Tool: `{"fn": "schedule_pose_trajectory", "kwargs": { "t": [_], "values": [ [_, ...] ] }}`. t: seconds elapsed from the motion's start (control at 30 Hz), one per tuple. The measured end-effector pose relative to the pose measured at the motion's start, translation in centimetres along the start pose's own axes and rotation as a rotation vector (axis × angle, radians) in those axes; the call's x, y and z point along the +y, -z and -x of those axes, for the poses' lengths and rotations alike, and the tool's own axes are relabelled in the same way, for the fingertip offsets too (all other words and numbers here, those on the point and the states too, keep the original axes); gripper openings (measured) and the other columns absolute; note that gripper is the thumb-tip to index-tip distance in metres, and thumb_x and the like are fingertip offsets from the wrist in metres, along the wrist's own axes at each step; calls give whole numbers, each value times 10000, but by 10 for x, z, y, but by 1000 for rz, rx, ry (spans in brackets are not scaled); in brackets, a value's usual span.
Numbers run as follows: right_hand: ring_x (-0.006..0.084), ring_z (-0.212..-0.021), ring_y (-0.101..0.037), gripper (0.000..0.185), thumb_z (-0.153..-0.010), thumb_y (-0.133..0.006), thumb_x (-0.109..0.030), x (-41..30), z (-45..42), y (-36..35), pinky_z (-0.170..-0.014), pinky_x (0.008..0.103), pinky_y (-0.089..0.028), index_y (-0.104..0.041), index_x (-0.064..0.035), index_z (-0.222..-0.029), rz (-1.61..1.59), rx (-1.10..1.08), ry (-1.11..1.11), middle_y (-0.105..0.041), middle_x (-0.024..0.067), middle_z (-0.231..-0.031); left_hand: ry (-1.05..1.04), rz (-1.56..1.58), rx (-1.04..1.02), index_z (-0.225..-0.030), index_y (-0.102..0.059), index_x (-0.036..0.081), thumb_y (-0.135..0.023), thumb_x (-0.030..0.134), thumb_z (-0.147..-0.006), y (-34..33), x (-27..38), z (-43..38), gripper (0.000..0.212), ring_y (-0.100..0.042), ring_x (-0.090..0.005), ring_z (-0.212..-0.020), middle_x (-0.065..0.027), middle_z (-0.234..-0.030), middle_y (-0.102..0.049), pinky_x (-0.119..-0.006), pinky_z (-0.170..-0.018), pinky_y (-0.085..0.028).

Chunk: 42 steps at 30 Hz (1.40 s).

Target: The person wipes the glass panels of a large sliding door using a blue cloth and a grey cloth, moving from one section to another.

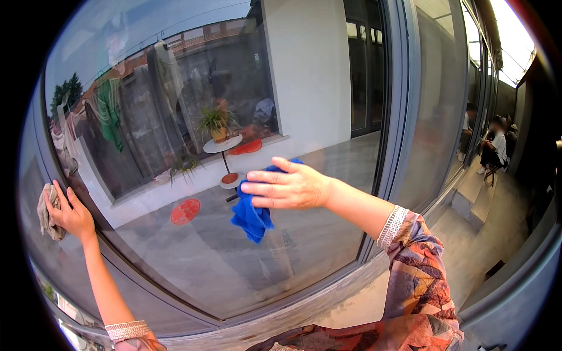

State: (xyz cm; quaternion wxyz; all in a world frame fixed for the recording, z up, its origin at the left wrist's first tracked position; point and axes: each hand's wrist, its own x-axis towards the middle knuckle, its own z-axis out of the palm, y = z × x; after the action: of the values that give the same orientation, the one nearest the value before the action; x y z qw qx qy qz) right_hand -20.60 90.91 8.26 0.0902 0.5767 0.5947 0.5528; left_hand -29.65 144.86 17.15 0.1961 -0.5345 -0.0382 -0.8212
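Observation:
My right hand (296,188) lies flat with fingers spread over a blue cloth (252,219), holding it against a large window pane (325,228). The cloth's lower end hangs below the fingers, and part of it shows above the thumb. At the far left, my left hand (75,217) holds a crumpled beige-grey rag (47,213) beside the dark window frame (131,274). Its fingers point upward; the palm side is hidden.
Through the glass stand a potted plant (218,125) and a small round table (223,144). A red round sticker (185,211) shows on the pane. Below runs a stone sill (303,307). To the right, a person (495,147) sits near concrete steps (472,197).

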Motion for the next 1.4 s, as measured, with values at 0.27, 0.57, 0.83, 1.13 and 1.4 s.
{"fn": "schedule_pose_trajectory", "kwargs": {
  "t": [0.27, 0.57, 0.83, 1.13, 1.4],
  "values": [
    [378, -1383, -369, 417, -955, -507, -168, 187, 47, 88, -1107, 566, -248, -507, -1, -1337, 598, 503, -896, -505, 153, -1408, -58, -43, -15, -1309, -618, 155, -581, 304, -973, -6, -23, 2, 369, -505, -340, -1218, -218, -1357, -504, -436, -1001, -390],
    [448, -1282, -413, 359, -933, -501, -44, -10, 87, -1, -1064, 442, -339, -497, 91, -1266, 203, 621, -1337, -380, 266, -1450, -122, -111, -4, -1287, -635, 155, -589, 341, -965, -12, -40, 4, 375, -528, -377, -1169, -263, -1252, -559, -451, -958, -420],
    [232, -1338, -465, 269, -889, -556, -148, -85, -20, -47, -1132, 492, -251, -628, -141, -1148, -38, 131, -371, -521, 35, -1412, -129, -56, 25, -1277, -643, 160, -583, 354, -967, -17, -36, 7, 371, -547, -369, -1138, -238, -1229, -581, -454, -936, -430],
    [444, -1451, -164, 357, -968, -487, -176, 116, 73, 63, -1039, 755, -112, -510, -26, -1291, 463, 491, -1285, -430, 149, -1468, -109, -163, -35, -1275, -646, 184, -587, 355, -965, -21, -66, 14, 359, -544, -342, -1159, -218, -1284, -550, -430, -959, -422],
    [463, -1147, -473, 352, -972, -488, -123, -116, 110, -54, -984, 473, -378, -480, 105, -1239, 299, 610, -1580, -428, 318, -1328, -164, -146, -29, -1121, -714, 108, -601, 419, -941, -19, -70, 10, 376, -579, -404, -961, -271, -1045, -605, -454, -844, -457]
  ]
}}
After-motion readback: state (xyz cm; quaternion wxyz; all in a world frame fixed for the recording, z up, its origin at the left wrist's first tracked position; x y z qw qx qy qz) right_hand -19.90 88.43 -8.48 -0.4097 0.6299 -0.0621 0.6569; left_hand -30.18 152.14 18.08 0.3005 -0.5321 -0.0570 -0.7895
